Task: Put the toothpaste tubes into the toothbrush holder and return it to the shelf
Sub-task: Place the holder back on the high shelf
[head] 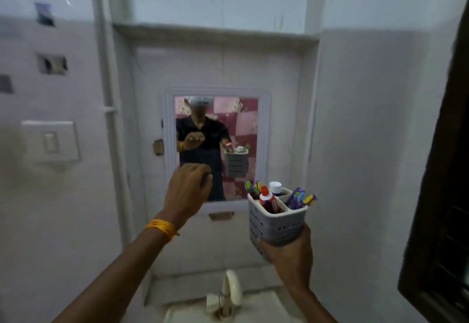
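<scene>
My right hand grips the base of a grey perforated toothbrush holder, held upright in front of the wall. A red-capped toothpaste tube and a white-capped tube stand in its near compartment. Several colourful toothbrushes poke out of the other compartments. My left hand hangs in the air to the left of the holder, fingers curled downward with nothing in them, in front of the mirror. A stone shelf ledge runs across the wall above the mirror.
The mirror reflects a person holding the holder. Below are a cream tap and the sink edge. A switch plate is on the left wall, a dark wooden frame at the right.
</scene>
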The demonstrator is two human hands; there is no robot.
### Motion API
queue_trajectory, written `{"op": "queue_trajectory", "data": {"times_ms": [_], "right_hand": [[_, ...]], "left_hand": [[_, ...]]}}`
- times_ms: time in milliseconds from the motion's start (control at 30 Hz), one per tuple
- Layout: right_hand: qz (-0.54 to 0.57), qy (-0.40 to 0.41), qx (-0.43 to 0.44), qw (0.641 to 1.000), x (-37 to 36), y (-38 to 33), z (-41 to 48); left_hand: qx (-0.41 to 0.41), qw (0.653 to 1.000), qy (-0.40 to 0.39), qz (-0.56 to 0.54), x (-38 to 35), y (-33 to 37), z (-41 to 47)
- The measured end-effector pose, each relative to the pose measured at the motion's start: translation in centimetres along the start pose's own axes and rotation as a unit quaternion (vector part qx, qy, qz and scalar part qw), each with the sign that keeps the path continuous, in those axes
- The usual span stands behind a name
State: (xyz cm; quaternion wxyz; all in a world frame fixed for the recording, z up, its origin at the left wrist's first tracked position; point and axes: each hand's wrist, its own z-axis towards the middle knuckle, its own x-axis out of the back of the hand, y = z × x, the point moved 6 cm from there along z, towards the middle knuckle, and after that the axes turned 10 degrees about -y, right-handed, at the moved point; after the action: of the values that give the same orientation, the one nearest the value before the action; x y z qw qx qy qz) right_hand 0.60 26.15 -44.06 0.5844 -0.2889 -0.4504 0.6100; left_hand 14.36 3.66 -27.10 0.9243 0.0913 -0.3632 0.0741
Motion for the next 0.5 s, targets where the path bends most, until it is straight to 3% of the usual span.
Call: {"op": "queue_trajectory", "data": {"times_ms": [200,500], "right_hand": [[0.021,0.026,0.058,0.998,2.1,-10.2,3.4],[-0.012,0.117,0.132,0.984,6.1,-22.4,8.0]], "left_hand": [[-0.062,0.993,0.089,0.048,9.5,2.3,6.8],[-0.071,0.988,0.111,0.078,16.5,6.0,15.3]]}}
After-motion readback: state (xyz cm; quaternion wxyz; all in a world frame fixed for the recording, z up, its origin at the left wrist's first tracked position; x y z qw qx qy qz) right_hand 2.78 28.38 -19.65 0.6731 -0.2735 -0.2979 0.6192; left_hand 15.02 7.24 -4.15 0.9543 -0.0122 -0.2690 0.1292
